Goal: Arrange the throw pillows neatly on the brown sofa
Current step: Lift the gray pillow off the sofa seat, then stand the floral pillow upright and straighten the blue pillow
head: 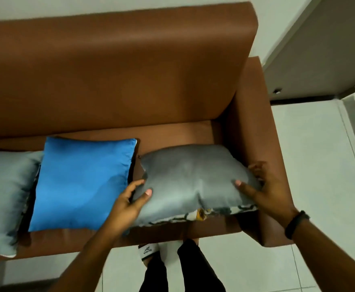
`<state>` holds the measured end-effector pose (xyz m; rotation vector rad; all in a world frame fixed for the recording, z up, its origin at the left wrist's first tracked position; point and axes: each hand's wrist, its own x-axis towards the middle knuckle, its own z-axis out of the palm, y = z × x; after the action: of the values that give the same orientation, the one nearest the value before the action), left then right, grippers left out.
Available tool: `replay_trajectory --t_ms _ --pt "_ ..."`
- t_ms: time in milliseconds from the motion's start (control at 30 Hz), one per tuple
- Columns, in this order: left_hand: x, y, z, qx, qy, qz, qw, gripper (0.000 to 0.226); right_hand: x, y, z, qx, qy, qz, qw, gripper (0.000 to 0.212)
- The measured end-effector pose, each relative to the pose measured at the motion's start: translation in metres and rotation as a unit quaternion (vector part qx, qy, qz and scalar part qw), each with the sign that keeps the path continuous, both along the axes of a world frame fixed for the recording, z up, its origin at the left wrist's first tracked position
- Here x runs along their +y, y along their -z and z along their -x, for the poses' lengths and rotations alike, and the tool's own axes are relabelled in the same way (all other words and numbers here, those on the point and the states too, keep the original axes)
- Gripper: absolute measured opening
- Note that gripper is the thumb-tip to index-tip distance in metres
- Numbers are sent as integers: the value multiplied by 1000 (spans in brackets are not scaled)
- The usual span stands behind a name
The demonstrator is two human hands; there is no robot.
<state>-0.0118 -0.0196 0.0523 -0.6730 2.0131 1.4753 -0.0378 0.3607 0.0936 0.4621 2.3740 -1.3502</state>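
A grey throw pillow (191, 178) lies at the right end of the brown sofa (117, 66), close to the armrest (254, 114). My left hand (130, 199) grips its left edge and my right hand (262, 188) grips its right edge. A patterned underside shows along the pillow's front edge. A bright blue pillow (81, 184) lies flat on the seat just left of it. A pale grey pillow (4, 197) lies at the far left, partly cut off by the frame.
White tiled floor (319, 165) runs to the right of and in front of the sofa. My legs and a slipper (149, 251) stand at the sofa's front edge. A wall and door frame (319, 49) stand at the back right.
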Motion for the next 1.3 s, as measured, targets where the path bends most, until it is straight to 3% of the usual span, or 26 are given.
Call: replay_trajectory --t_ms 100,200,367,467,533,600,667,733,800,867,900,967,1033,1067,1133,1167,1200,1233,1300 --pt "-13 -37 54 17 -45 -65 997 54 7 -44 55 75 0 -4 997 22" --pt "-14 -52 116 27 -101 -112 988 59 7 -50 114 101 38 27 994 11" --pt "6 -53 214 60 -117 -123 984 47 -8 -32 212 100 116 101 983 20" --pt "14 -46 255 86 -129 -135 979 59 -16 -19 252 97 114 89 985 31" --pt "23 -39 254 111 -128 -81 982 75 -24 -11 253 110 68 -1 992 52" --pt "36 -28 229 206 -86 101 970 93 -36 1 233 191 -10 -148 970 65" --pt "61 -16 188 333 50 304 891 102 -57 18 192 275 -113 -243 923 73" --pt "91 5 165 419 265 391 776 98 -78 43 157 301 -249 -295 872 82" --pt "108 32 161 416 426 430 679 103 -85 71 139 287 -343 -357 820 91" --pt "94 54 178 381 476 475 634 113 -64 90 148 256 -337 -403 812 99" --pt "77 62 188 371 472 492 630 116 -47 95 157 229 -292 -404 836 100" --pt "44 70 198 343 422 519 659 120 -7 98 171 158 -148 -390 895 105" --pt "39 63 191 321 373 529 691 123 7 97 164 136 -82 -377 912 113" --pt "53 58 184 336 377 513 694 123 0 96 155 172 -119 -367 906 115" --pt "91 51 171 411 443 446 661 115 -29 100 136 253 -266 -350 862 112" --pt "101 47 169 425 461 414 659 110 -47 103 129 265 -301 -351 846 109" --pt "101 43 169 413 454 405 678 107 -63 105 126 253 -274 -359 856 108" --pt "93 40 171 384 424 413 709 103 -77 110 124 218 -189 -356 889 106" --pt "51 36 171 306 349 413 784 93 -103 119 120 108 77 -288 948 103"
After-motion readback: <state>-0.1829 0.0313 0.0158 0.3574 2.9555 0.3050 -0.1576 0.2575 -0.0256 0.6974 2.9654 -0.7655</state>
